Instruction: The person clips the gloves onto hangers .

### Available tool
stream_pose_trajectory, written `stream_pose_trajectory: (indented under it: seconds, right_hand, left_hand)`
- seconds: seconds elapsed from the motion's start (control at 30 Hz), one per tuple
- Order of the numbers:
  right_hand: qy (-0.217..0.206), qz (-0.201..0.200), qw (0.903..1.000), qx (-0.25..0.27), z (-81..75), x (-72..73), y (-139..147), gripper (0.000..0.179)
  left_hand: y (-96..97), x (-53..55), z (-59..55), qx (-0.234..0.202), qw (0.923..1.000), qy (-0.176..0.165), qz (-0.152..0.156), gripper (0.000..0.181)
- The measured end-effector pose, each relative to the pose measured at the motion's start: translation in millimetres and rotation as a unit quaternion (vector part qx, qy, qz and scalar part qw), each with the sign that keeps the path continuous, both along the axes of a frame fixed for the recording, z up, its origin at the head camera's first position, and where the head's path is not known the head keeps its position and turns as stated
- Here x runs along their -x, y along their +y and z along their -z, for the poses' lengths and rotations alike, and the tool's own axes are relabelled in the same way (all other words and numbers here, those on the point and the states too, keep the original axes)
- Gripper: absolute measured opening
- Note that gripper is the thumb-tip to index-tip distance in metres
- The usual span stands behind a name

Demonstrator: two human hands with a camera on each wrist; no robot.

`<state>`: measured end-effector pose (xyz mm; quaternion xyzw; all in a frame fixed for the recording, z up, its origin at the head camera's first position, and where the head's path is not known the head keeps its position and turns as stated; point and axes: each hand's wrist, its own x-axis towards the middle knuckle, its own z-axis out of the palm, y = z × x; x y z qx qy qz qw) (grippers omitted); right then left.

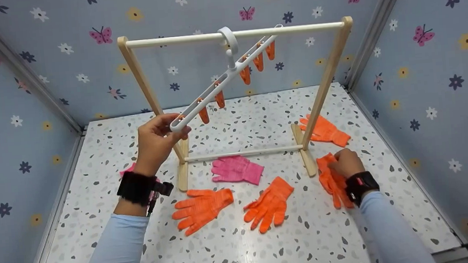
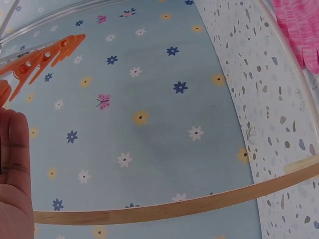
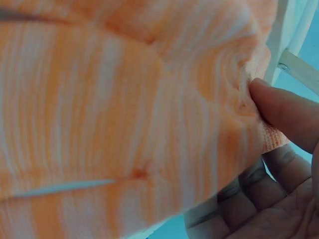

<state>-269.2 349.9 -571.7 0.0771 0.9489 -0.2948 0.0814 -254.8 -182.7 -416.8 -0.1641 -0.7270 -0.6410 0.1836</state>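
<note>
My left hand (image 1: 157,141) pinches the near left end of a white clip hanger (image 1: 222,83), which hooks over the top rail of a wooden rack (image 1: 319,95). Several orange clips (image 1: 245,75) hang from the hanger, and in the left wrist view the clips (image 2: 45,57) line up beyond my fingers. To the right of the rack, my right hand (image 1: 347,163) pinches an orange glove (image 1: 328,178) near its cuff, its fingers dangling downward. Close up in the right wrist view, the glove (image 3: 124,114) fills most of the picture, with my thumb (image 3: 284,109) pressed on it.
Two orange gloves (image 1: 202,209) (image 1: 269,204) lie in front of the rack. A pink glove (image 1: 238,169) lies by its lower bar, and another orange glove (image 1: 326,130) behind its right foot. Something pink shows behind my left wrist. Patterned walls (image 1: 434,69) enclose the speckled table (image 1: 106,158).
</note>
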Motion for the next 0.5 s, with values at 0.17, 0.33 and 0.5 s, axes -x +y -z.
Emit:
stream_pose_trajectory:
  seconds: [0.17, 0.33, 0.5]
  right_hand:
    - [0.035, -0.01, 0.9992, 0.016, -5.8, -3.5, -1, 0.044]
    - [0.053, -0.017, 0.998, 0.03, -16.2, -7.7, -3, 0.04]
    - [0.064, -0.018, 0.9969, 0.042, -26.9, -11.1, -6, 0.041]
  left_hand:
    - [0.2, -0.3, 0.7, -0.003, 1.0, -0.004, 0.0, 0.028]
    - [1.2, -0.7, 1.3, -0.003, 0.9999, -0.009, 0.004, 0.028]
    - [1.7, -0.7, 1.3, -0.004, 0.9999, -0.011, 0.007, 0.027]
